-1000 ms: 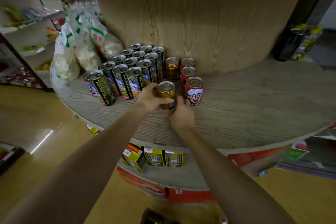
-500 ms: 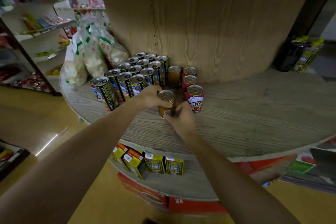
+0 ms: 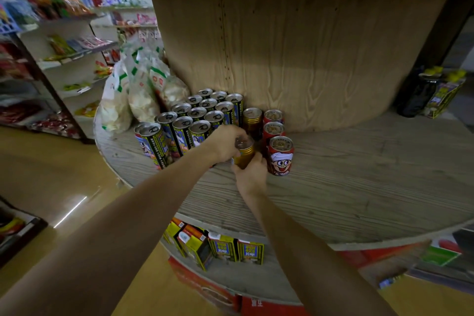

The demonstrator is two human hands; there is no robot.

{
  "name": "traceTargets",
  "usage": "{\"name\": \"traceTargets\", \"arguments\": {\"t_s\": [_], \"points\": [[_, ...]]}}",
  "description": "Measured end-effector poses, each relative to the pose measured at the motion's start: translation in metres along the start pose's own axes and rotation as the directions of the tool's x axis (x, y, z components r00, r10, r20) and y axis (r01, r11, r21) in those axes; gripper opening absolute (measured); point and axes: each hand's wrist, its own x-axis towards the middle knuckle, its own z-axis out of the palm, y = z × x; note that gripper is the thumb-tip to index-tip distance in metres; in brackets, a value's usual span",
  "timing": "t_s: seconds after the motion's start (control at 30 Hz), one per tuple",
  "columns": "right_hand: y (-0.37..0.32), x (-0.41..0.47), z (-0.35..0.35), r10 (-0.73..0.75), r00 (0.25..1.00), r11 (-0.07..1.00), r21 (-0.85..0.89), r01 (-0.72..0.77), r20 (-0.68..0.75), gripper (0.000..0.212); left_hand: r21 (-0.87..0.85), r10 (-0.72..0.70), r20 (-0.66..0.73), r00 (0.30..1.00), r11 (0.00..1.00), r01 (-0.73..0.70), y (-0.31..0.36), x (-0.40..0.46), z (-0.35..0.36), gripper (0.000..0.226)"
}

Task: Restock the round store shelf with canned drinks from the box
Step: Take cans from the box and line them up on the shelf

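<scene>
Both hands meet on one gold can [image 3: 243, 155], which stands upright on the round wooden shelf [image 3: 359, 182], a short way in from its front edge. The left hand [image 3: 225, 145] comes at it from the left and above, fingers curled over the can's top and near side. The right hand [image 3: 252, 174] is below and in front, fingers wrapped round the can's lower body; whether the base touches the shelf is hidden by this hand.

A second gold can [image 3: 252, 120] stands just behind, close to the curved wooden core [image 3: 307, 54] of the shelf. To the right of the held can runs a row of three red cans [image 3: 280, 155], the front one with a cartoon face, just beside the right hand. To the left, a block of tall black-and-yellow cans [image 3: 197, 115] reaches back to the core; the left wrist lies across the front ones. White snack bags [image 3: 138, 92] lean at the shelf's left edge. On the tier below, yellow cartons [image 3: 225, 247] stand along its front edge
</scene>
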Motion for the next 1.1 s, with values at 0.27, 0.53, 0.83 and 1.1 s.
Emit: {"name": "traceTargets", "arguments": {"t_s": [0.27,0.53,0.83,1.1], "points": [[-0.005,-0.002,0.021,0.016,0.994,0.988,0.154,0.001,-0.106,0.056,0.037,-0.05,-0.169,0.984,0.998,0.057,0.002,0.03,0.016,0.025],[-0.005,0.021,0.023,0.067,0.997,0.974,0.219,-0.059,-0.025,0.059,0.068,-0.073,-0.179,0.981,0.994,0.086,0.01,0.056,0.022,0.013],[-0.005,0.015,0.016,0.068,0.998,0.99,0.12,-0.067,-0.003,0.054,-0.071,-0.042,-0.192,0.98,0.997,0.029,0.003,0.029,0.014,0.04],[-0.004,-0.026,0.001,-0.017,0.993,0.999,-0.03,0.013,-0.119,0.016,-0.095,-0.09,-0.088,0.992,0.992,0.081,-0.013,-0.045,0.019,0.015]]}}
